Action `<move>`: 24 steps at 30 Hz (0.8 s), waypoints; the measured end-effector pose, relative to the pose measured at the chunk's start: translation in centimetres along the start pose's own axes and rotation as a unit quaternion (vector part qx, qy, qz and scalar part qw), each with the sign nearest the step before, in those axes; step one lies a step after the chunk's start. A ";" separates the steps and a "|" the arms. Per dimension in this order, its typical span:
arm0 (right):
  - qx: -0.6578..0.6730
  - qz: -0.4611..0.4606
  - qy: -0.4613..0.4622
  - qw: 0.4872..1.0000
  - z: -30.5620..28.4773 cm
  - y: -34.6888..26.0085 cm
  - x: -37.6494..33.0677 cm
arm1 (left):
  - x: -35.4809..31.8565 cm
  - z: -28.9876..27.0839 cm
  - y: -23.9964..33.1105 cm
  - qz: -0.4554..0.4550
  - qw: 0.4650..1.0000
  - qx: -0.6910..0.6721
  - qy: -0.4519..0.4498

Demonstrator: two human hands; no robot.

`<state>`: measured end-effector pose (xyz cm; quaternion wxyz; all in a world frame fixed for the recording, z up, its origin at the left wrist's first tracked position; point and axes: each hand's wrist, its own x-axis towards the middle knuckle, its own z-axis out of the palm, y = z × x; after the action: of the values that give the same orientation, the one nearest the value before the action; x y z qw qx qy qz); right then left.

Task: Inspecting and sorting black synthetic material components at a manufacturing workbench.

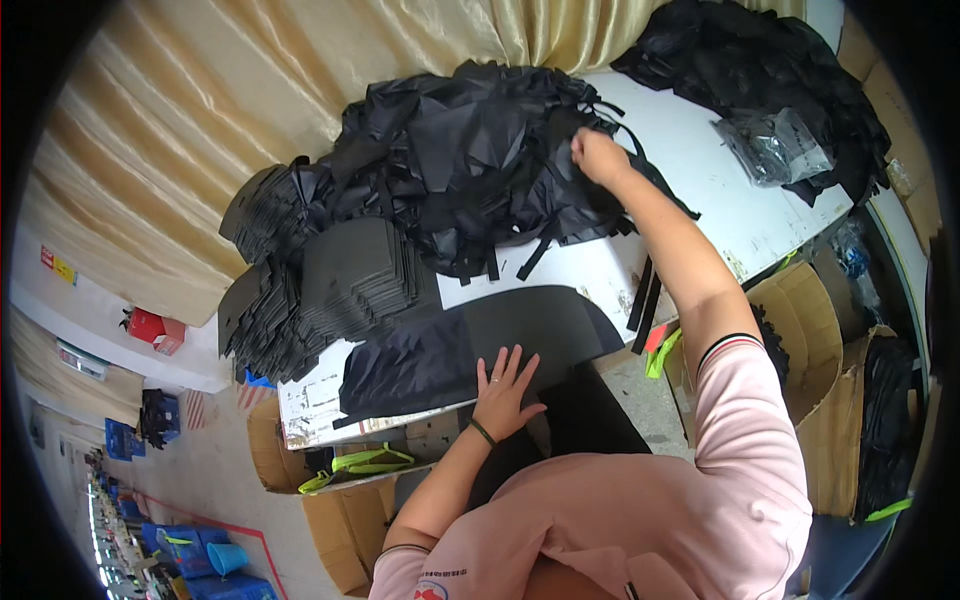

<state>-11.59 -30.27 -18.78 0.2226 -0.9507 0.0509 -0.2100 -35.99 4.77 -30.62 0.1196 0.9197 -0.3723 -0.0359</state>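
Observation:
My left hand (504, 394) lies flat with fingers spread on a dark grey curved board (550, 318), near the front edge of the white table. A piece of black fabric (405, 365) covers the board's left part. Farther off to the right, my right arm stretches over the table. My right hand (600, 157) is closed at the right side of a large heap of black fabric pieces with straps (470, 150); whatever its fingers may grip is hidden. Left of the heap stand stacks of dark grey curved boards (350, 265).
Another black fabric heap (740, 60) and a clear plastic bag (772, 145) occupy the table's far right. Open cardboard boxes (800, 310) stand on the right, and another box (345, 530) sits below the table's front. A beige curtain (200, 110) hangs behind.

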 end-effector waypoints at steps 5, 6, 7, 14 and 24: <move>-0.076 0.132 -0.149 0.977 4.7 4.5 -3.0 | 0.1 1.0 -0.1 0.009 1.000 0.021 -0.016; -0.076 0.130 -0.143 0.978 5.1 6.0 -2.9 | 0.4 1.0 0.1 0.010 1.000 0.024 -0.012; -0.063 0.137 -0.176 0.973 5.2 5.9 -3.1 | 0.2 1.0 0.2 0.016 1.000 0.020 -0.012; 0.072 -0.035 -0.075 0.994 -2.8 -0.8 -0.6 | 0.5 -0.2 -0.1 -0.002 0.996 -0.090 0.018; 0.443 -0.192 -0.159 0.861 -16.9 -24.8 -5.1 | 11.5 -18.1 -0.3 0.063 0.751 -0.568 0.331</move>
<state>-23.24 -13.91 4.01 0.5807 -0.7632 -0.2669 -0.0946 -24.68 0.44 -12.84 0.7373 0.6116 -0.2773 0.0734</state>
